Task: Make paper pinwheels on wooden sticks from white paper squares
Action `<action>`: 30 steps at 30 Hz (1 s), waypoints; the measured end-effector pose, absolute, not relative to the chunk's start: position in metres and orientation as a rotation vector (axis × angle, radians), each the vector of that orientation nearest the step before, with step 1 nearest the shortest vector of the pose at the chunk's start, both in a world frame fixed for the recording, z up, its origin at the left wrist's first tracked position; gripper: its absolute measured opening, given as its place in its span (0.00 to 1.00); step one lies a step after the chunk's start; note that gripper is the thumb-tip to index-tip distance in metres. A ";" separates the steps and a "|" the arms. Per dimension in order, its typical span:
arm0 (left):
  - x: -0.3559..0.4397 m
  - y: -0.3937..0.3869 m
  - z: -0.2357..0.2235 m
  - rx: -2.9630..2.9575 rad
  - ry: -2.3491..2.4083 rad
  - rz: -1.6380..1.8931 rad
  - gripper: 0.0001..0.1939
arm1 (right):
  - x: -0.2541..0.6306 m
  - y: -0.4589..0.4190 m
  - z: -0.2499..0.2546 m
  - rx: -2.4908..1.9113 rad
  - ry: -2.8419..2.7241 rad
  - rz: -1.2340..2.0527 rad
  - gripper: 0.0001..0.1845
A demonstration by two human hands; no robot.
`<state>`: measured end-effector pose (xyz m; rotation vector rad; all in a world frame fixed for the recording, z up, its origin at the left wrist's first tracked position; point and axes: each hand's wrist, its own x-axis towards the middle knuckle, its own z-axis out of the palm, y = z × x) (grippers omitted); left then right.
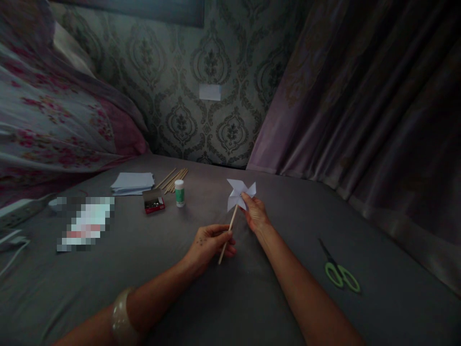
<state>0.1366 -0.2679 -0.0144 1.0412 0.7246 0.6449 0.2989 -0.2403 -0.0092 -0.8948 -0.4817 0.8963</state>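
Observation:
A white paper pinwheel (236, 191) is held up over the grey sheet, its folded blades fanned out at the top of a thin wooden stick (233, 217). My left hand (215, 240) grips the lower half of the stick between thumb and fingers, and the stick's end pokes out below. At the pinwheel's centre, my right hand (255, 209) pinches the paper with the thumb in front and the other fingers partly hidden behind it. The stick tilts, its top leaning right.
Green-handled scissors (340, 275) lie at right. At back left are a paper stack (133, 183), several wooden sticks (176, 180), a white-capped green glue bottle (179, 193) and an open red box (154, 203) of small metal pieces. A power strip (21, 214) sits far left.

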 end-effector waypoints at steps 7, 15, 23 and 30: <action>0.137 -0.263 -0.014 0.949 0.789 0.602 0.11 | 0.305 -0.238 -0.020 -1.008 -0.391 0.978 0.10; 0.135 -0.261 -0.015 1.029 0.767 0.636 0.15 | 0.314 -0.242 -0.017 -0.943 -0.413 1.081 0.14; 0.132 -0.270 -0.012 1.628 0.641 0.861 0.14 | 0.333 -0.267 0.001 -0.580 -0.733 1.203 0.14; 0.125 -0.273 -0.011 1.930 0.538 0.970 0.14 | 0.338 -0.276 0.012 -0.614 -0.841 1.207 0.13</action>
